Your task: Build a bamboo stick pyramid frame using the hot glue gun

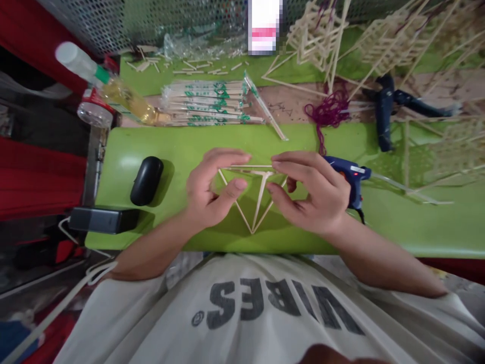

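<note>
A triangular frame of thin wooden chopsticks (259,199) lies before me on the green table, one corner pointing toward my body and a stick running up its middle. My left hand (217,187) curves around the frame's far left corner, thumb and fingers apart. The fingertips of my right hand (312,189) rest on the right end of the far stick, and its thumb is by the joint of the middle stick. Part of the right corner is hidden behind that hand. Just beyond my right hand lies a blue glue gun (354,177) with a clear glue stick.
Wrapped chopsticks (212,103) lie behind the frame, near purple string (329,108). Lattice stick structures (318,38) fill the back right. A dark clamp-like tool (385,111) lies there. Left are a bottle (125,98), a black case (147,180) and a dark block (106,220).
</note>
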Motion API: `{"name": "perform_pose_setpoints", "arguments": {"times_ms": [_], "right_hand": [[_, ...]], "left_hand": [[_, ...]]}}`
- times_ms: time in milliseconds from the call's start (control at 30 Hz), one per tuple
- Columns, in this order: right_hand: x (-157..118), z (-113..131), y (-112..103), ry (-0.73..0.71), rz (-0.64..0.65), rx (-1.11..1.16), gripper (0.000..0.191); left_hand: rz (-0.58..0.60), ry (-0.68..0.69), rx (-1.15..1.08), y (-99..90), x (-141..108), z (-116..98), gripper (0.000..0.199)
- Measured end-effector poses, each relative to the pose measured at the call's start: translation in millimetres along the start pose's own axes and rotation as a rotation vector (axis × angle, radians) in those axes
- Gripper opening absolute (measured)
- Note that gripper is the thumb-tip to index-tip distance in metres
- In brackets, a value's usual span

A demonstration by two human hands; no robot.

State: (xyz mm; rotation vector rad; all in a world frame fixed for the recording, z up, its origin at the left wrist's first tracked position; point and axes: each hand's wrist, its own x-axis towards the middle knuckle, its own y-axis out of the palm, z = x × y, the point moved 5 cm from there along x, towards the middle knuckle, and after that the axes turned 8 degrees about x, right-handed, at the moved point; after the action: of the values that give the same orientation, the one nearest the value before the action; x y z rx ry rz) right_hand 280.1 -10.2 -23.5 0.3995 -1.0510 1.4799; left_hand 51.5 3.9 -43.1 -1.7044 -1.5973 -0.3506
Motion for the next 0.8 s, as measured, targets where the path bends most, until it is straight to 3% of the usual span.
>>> {"name": "perform_pose_setpoints", "arguments": {"times_ms": [100,300,533,800], "right_hand": [[0,-2,2,0.036,0.009,0.005,0.035],[2,-3,3,0.064,0.029,0.002,0.036],[4,-2,3,0.060,0.065,-0.027,0.038],[6,-1,1,0.075,0.103,-0.021,0.037]], "left_hand": [[-0.052,0.099,0.063,-1.5,1,-9,0.012],[0.022,0.127,0.164,3.2,0,-15,0.026],[0.091,0.062,0.272,5.6,-3,-15,0.026],[0.129,0.075,0.219,8.1,-1,-19,0.024]]}}
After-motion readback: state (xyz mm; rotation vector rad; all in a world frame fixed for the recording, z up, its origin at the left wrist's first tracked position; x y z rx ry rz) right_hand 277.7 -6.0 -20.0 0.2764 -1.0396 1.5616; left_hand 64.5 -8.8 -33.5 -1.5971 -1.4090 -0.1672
